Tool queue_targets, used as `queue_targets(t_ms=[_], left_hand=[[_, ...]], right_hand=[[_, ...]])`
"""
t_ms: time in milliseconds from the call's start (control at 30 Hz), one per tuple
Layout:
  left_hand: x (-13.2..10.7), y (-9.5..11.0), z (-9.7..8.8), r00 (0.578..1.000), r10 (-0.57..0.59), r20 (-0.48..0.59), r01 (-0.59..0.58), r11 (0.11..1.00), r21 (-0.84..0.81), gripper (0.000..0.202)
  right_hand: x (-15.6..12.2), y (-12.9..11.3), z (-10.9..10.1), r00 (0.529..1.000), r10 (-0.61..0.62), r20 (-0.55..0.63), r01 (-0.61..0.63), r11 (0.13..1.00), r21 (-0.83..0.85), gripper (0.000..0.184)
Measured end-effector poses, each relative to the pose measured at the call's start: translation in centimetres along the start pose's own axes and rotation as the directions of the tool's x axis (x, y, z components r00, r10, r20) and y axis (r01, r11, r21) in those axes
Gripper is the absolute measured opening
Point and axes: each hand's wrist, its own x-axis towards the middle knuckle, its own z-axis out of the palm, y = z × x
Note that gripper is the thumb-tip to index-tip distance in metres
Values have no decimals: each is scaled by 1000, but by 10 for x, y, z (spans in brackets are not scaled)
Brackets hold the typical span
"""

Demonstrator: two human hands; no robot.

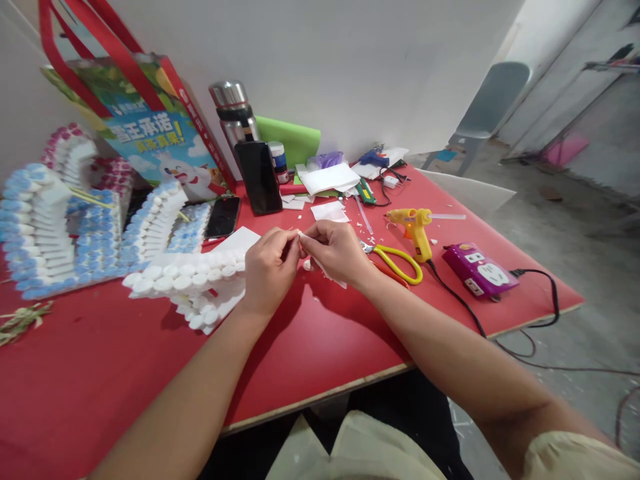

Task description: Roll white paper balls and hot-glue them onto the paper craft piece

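Observation:
My left hand (269, 270) and my right hand (336, 250) meet above the red table (310, 340), both pinched on a small white paper piece (303, 237); a white scrap hangs below the right hand. Just left of my left hand lies a white model piece (187, 277) made of rows of white bottle caps on white card. Yellow-handled scissors (395, 260) lie just right of my right hand.
A yellow glue gun (415, 227) and purple power strip (477, 269) with black cord sit at the right. Two black phones (259, 177), a steel flask (234, 110), green paper, a red-handled bag (150, 127) and blue-and-white cap structures (55, 227) stand behind. A grey chair (487, 110) stands beyond.

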Motion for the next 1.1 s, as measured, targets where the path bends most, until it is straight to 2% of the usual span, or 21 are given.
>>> queue_targets(t_ms=[67, 167, 233, 300, 367, 433, 500, 533, 600, 700, 800, 900, 1033, 1100], left_hand=[[-1, 0, 2, 999, 44, -3, -44, 999, -10, 16], [-1, 2, 3, 999, 35, 8, -35, 997, -64, 19], [-1, 4, 2, 1000, -8, 22, 11, 991, -134, 19], [0, 4, 0, 993, -105, 47, 114, 961, -251, 18], [2, 1, -2, 966, -240, 99, 259, 878, -402, 16], [4, -4, -3, 922, -345, 179, 385, 754, -531, 19], [6, -8, -3, 887, -385, 253, 456, 655, -602, 25], [6, -10, -3, 881, -384, 277, 470, 635, -613, 27], [6, -11, -3, 893, -351, 282, 449, 656, -607, 29], [5, -10, -3, 928, -295, 229, 373, 737, -564, 23], [4, -6, -2, 927, -312, 206, 374, 742, -557, 20], [4, -2, -3, 912, -356, 203, 408, 738, -538, 19], [4, 2, -4, 914, -370, 167, 404, 790, -460, 15], [4, 2, -4, 915, -370, 160, 401, 799, -448, 14]], right_hand=[[1, 1, -2, 1000, 7, -2, -7, 1000, 16, 20], [4, 1, -5, 999, 31, -8, -31, 998, 46, 21], [5, 0, -8, 1000, 21, -6, -21, 999, 40, 21], [5, -1, -10, 1000, -21, 13, 21, 1000, 6, 18], [4, -3, -13, 996, -70, 61, 71, 997, -24, 17], [4, -5, -17, 987, -108, 117, 112, 993, -26, 17], [5, -5, -20, 978, -135, 160, 140, 990, -18, 19], [5, -5, -21, 975, -140, 173, 144, 989, -13, 19], [7, -4, -22, 975, -117, 188, 119, 993, -1, 19], [8, -1, -21, 987, -37, 158, 35, 999, 17, 21], [8, -1, -21, 992, 0, 123, -1, 1000, 11, 20], [6, -6, -20, 993, -42, 114, 47, 998, -45, 16], [1, -13, -17, 986, -158, 57, 167, 957, -237, 13], [1, -14, -16, 985, -167, 45, 173, 957, -233, 13]])
